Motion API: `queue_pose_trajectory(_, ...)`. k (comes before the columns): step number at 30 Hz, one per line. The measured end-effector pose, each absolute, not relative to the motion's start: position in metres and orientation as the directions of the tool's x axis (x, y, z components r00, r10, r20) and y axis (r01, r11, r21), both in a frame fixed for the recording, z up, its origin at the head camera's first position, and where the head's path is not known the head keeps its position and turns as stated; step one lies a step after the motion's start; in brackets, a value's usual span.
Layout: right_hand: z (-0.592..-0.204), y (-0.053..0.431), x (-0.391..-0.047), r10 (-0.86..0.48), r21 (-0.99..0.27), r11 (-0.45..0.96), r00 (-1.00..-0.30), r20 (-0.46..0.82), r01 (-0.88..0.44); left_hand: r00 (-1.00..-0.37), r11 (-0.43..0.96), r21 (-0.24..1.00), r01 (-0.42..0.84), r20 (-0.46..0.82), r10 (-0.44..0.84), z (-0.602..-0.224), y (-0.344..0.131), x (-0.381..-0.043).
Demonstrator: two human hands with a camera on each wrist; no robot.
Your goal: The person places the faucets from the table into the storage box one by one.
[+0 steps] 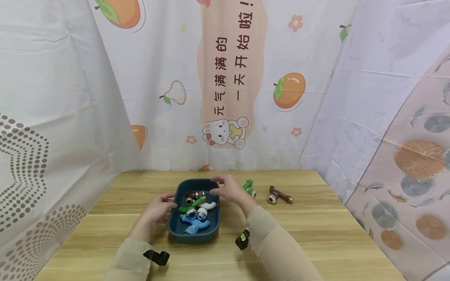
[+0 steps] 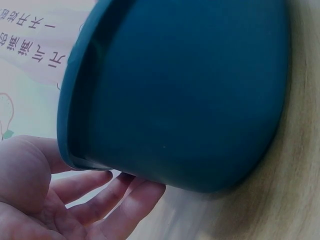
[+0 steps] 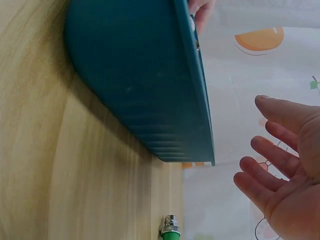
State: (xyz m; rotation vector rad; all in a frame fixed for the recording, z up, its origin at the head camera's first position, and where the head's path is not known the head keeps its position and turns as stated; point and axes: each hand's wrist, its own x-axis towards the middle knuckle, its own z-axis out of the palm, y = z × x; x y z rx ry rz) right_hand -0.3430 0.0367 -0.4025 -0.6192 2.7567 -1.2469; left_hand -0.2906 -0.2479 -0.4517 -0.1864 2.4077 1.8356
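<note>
Left hand [image 2: 47,212] holds the teal bin [image 2: 185,100] by its edge; wooden tabletop [image 2: 295,170] right of the fingers [image 2: 137,202]; patterned curtain [image 2: 30,85] above them.

Teal bin [image 1: 195,239], rounded corners; upright, on wooden tabletop [image 1: 316,234]

The basket [image 1: 195,239] is teal — the fittings [image 1: 202,224] blue, green, white and brown — the curtain [image 1: 165,132] fruit-patterned white.

The light wood-grain worktop [image 1: 316,234] carries a dark teal, round-cornered plastic bin [image 1: 195,239]; to its right lie a green, silver-collared pipe fitting [image 1: 248,184] and a brown branched fitting [image 1: 281,195].
</note>
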Motion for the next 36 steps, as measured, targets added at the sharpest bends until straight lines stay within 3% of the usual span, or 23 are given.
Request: queue_pose_trajectory(36, -0.381, 0.094, -0.346, -0.357, -0.732, 0.572, -0.916, 0.183, -0.37, -0.987, 0.251, 0.955, -0.155, -0.158, -0.006, -0.449, -0.247, -0.288)
